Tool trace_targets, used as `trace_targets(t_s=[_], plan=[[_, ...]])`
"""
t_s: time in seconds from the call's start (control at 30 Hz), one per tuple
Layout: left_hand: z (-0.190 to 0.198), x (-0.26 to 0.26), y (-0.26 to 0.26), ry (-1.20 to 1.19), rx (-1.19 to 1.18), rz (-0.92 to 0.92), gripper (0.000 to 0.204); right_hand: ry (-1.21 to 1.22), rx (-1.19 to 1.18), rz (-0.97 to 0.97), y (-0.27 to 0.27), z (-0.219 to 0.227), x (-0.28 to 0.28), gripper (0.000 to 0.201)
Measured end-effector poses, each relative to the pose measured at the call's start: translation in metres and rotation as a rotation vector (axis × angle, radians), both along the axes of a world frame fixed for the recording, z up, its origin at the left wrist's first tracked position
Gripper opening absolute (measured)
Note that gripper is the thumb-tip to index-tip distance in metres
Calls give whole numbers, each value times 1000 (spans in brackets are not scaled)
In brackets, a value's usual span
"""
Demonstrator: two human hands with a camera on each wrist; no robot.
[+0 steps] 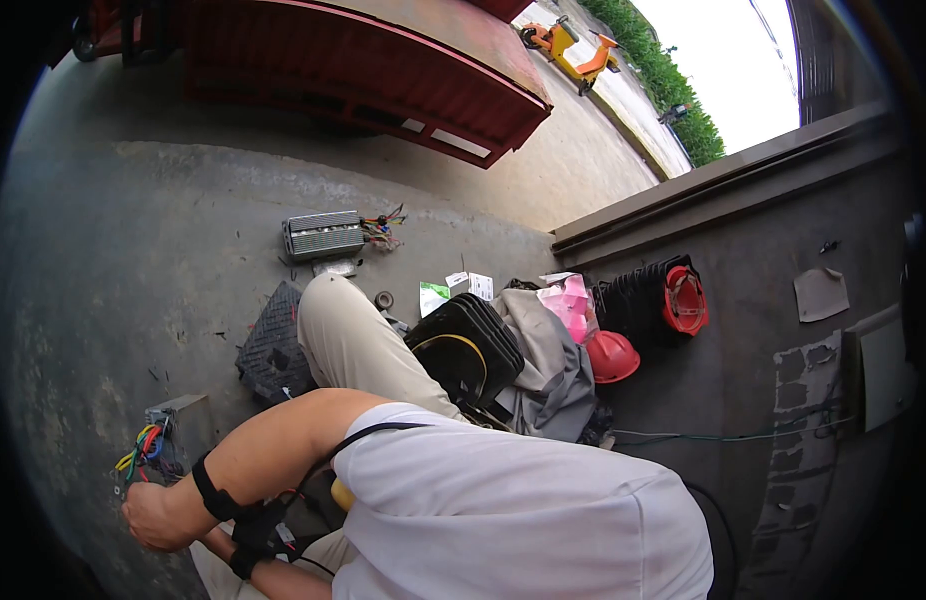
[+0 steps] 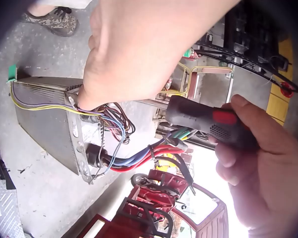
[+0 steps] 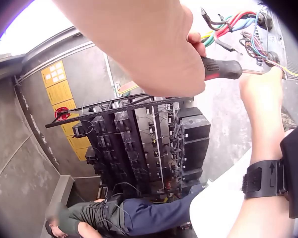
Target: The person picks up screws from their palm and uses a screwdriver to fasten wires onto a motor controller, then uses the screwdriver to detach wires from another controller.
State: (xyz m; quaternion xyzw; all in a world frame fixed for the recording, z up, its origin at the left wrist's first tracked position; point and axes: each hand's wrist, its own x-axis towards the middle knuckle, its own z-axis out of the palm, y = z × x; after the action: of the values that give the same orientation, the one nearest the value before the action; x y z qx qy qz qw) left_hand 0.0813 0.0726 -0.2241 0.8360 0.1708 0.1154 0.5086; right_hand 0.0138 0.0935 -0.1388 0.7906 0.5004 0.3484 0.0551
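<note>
A finned metal box (image 2: 44, 119) with thick coloured cables (image 2: 134, 158) and thin wires stands tilted on the floor. My left hand (image 2: 134, 49) grips its end edge, the fingertips partly hidden; in the right wrist view the left hand (image 3: 263, 91) is beside the screwdriver's shaft. My right hand (image 2: 268, 163) holds the black-and-red screwdriver (image 2: 203, 119), its shaft pointing at the box's end plate. In the head view the right hand (image 1: 158, 515) is curled beside the box (image 1: 188, 405) and its cables; the left hand is hidden behind the right arm.
Another finned box (image 1: 325, 235) lies on the floor past my knee. Black stacked parts (image 1: 468, 350), a grey cloth (image 1: 548, 365) and red helmets (image 1: 613, 357) lie beside me. A red vehicle (image 1: 363, 75) stands beyond. A rack of black units (image 3: 134, 144) and a person (image 3: 104, 218) are nearby.
</note>
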Motion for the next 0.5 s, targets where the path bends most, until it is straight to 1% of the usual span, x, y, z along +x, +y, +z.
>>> trace_targets(t_s=[0.03,0.1,0.13,0.2,0.23,0.27,0.3,0.33,0.4,0.43,0.5], plan=[[0,-1,1,5,1,3,24,2,0,-1,-7,13,6,20],[-6,-6,4,16,5,19,24,725,64,389,-37,63,31,18],[-10,-10,6,21,5,28,25,726,62,394,-45,78,40,18],[-19,-12,8,23,4,43,25,742,-92,455,-57,102,56,13],[-23,-14,11,28,5,46,25,743,-91,454,-92,96,83,13],[-24,-16,13,33,6,49,25,425,-170,186,-76,58,83,11],[-20,-21,16,39,6,52,25,104,-242,-79,-30,28,22,10],[-17,-23,16,46,7,53,26,108,-243,-82,-6,-25,-2,10],[-11,-20,13,53,7,59,26,583,-165,182,-7,-21,8,10],[-11,-20,14,56,7,62,26,583,-165,181,-10,-16,10,10],[-12,-19,14,61,7,69,27,205,-149,32,-19,-6,14,11]])
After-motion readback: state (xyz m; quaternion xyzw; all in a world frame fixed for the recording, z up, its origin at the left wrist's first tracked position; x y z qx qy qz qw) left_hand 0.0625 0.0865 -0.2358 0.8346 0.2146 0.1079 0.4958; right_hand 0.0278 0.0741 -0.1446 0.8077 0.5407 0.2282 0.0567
